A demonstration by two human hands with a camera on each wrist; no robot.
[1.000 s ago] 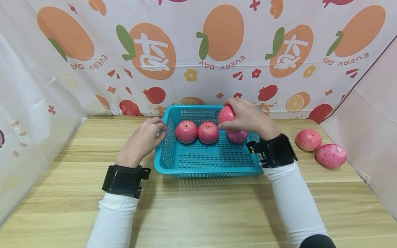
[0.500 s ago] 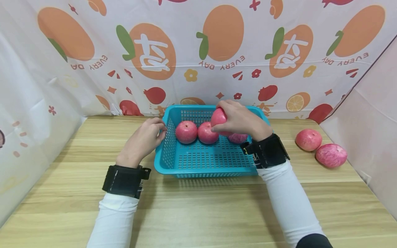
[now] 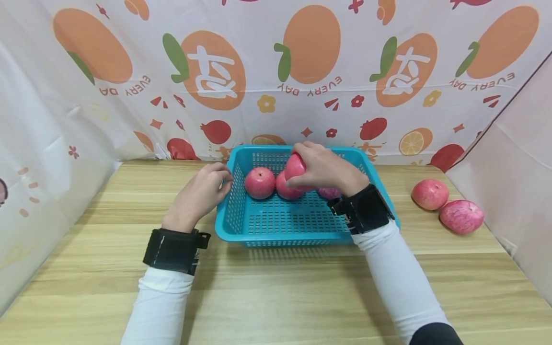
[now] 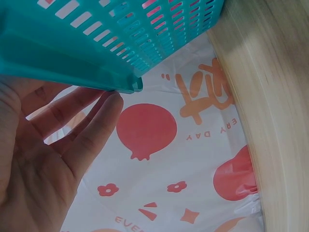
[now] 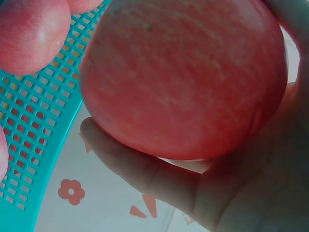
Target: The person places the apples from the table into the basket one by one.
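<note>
My right hand [image 3: 325, 167] grips a red apple [image 5: 183, 77], its fingers and thumb curved round the sides. The apple is held up over the teal plastic basket [image 3: 297, 236] and overlaps another apple [image 3: 286, 189] in the head view. Left of that one sits a further apple [image 3: 259, 183] in the basket, and a streaked apple [image 3: 329, 192] lies partly hidden under my right hand. My left hand [image 3: 198, 194] pinches the basket's left rim [image 4: 72, 82], with fingertips right at the rim's edge in the left wrist view.
Two more apples, a pinkish one [image 3: 430, 194] and a streaked one [image 3: 461, 216], lie on the wooden table [image 3: 276, 292] to the right of the basket. A fruit-print cloth [image 3: 267, 115] hangs close behind the basket, and white sheeting [image 3: 522, 167] borders the table's right side.
My right hand has moved left with the apple, from over the streaked apple at the basket's right to over the middle one. The left hand has stayed at the rim.
</note>
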